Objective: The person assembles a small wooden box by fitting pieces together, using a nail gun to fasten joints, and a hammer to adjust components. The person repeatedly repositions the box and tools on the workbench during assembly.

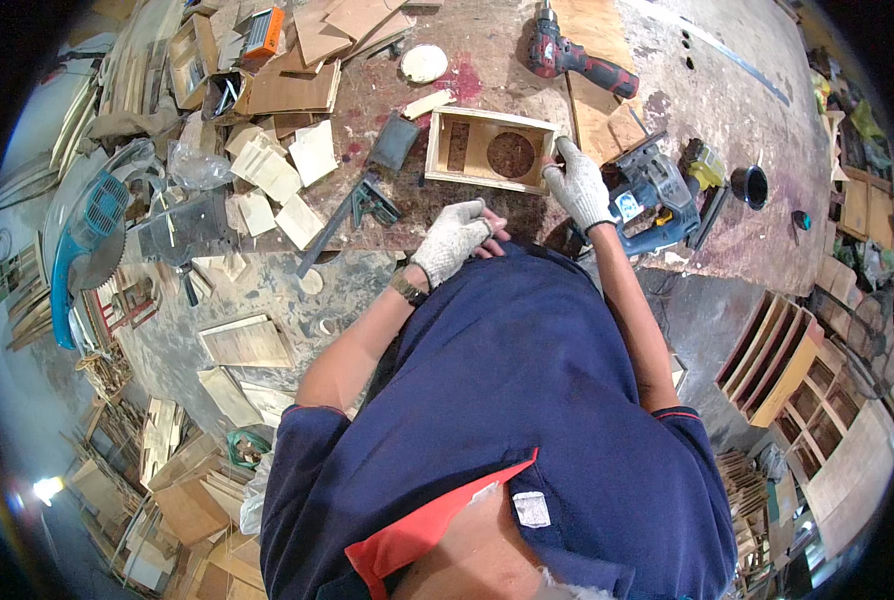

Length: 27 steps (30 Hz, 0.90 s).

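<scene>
On the workbench (pixel 427 215) lies a small open wooden box (pixel 483 182). Through its open top I see a round hole (pixel 513 156) and a rectangular opening at its left end. My right hand (pixel 579 188), in a white knit glove, grips the box's right end, thumb and fingers round the wall. Near the bench's front edge, my left hand (pixel 455 240) wears a similar glove with bare fingertips. Its fingers are loosely bent and apart, off the box, with nothing seen in them. A combination square (pixel 352 215) and a dark grey block (pixel 394 140) lie left of the box.
Right of my right hand stands a cordless jigsaw (pixel 657 195), with a black cup (pixel 749 186) beyond it. A red-and-black drill (pixel 579 62) lies behind the box. Wood offcuts (pixel 267 165) crowd the left side, near a blue saw with a bare toothed blade (pixel 102 258).
</scene>
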Each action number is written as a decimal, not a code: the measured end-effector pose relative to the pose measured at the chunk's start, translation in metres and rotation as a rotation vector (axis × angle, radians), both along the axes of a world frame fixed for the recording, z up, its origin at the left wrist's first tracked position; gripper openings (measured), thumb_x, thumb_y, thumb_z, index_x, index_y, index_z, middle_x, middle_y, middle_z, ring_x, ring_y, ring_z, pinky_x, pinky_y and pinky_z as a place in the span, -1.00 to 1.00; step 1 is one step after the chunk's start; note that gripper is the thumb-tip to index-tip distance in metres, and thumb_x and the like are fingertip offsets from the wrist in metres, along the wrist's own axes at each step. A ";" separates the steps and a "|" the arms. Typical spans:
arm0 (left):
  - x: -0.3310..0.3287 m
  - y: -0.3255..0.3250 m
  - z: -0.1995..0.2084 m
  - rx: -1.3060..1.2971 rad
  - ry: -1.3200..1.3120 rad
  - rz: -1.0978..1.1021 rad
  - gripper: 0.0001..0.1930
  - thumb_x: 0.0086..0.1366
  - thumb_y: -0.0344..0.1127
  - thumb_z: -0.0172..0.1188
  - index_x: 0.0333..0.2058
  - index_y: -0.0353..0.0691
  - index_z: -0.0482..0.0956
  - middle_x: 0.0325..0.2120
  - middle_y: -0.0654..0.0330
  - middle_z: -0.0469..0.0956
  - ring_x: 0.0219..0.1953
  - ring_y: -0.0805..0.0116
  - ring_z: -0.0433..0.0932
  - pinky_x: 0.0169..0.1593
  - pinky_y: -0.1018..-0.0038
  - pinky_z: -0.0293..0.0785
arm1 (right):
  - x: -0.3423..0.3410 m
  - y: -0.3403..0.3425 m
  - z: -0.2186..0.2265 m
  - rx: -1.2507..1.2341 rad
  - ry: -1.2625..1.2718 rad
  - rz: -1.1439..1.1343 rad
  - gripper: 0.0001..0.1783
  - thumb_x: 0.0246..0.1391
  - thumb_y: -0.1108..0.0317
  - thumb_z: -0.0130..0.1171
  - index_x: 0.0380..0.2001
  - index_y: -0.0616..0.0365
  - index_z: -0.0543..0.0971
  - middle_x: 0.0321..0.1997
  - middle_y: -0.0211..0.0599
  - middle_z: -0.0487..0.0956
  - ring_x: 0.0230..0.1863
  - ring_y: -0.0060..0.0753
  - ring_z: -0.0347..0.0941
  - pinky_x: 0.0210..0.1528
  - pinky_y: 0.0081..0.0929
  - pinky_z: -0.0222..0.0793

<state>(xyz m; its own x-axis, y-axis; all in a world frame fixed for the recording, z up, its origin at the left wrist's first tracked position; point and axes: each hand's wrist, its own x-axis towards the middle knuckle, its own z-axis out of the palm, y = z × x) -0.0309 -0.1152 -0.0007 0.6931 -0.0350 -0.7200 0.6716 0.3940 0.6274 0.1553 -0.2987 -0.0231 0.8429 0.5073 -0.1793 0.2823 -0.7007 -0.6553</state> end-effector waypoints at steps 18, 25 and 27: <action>-0.021 0.045 -0.014 1.123 -0.207 -0.062 -0.42 0.22 -0.27 0.53 0.21 -0.12 0.57 -0.17 0.08 0.56 -0.25 0.07 0.63 -0.13 0.15 0.59 | 0.025 0.008 0.004 -0.012 0.148 0.111 -0.63 0.32 0.08 0.27 -0.12 0.22 0.58 -0.30 0.18 0.65 -0.19 0.33 0.61 -0.12 0.00 0.48; -0.019 0.053 -0.013 1.048 -0.190 -0.061 -0.45 0.20 -0.28 0.55 0.16 -0.13 0.59 -0.22 0.09 0.59 -0.24 0.10 0.64 -0.11 0.18 0.60 | 0.033 0.008 0.005 -0.040 0.249 0.087 -0.49 0.27 0.06 0.34 0.05 0.29 0.66 -0.12 0.17 0.73 -0.04 0.11 0.71 0.03 -0.12 0.55; -0.017 0.055 -0.011 1.025 -0.182 -0.064 -0.44 0.19 -0.28 0.56 0.16 -0.13 0.60 -0.23 0.11 0.60 -0.24 0.11 0.64 -0.11 0.19 0.60 | 0.035 0.008 0.005 -0.095 0.300 0.060 -0.35 0.24 0.07 0.38 0.23 0.35 0.62 0.02 0.18 0.75 0.09 0.06 0.72 0.15 -0.19 0.56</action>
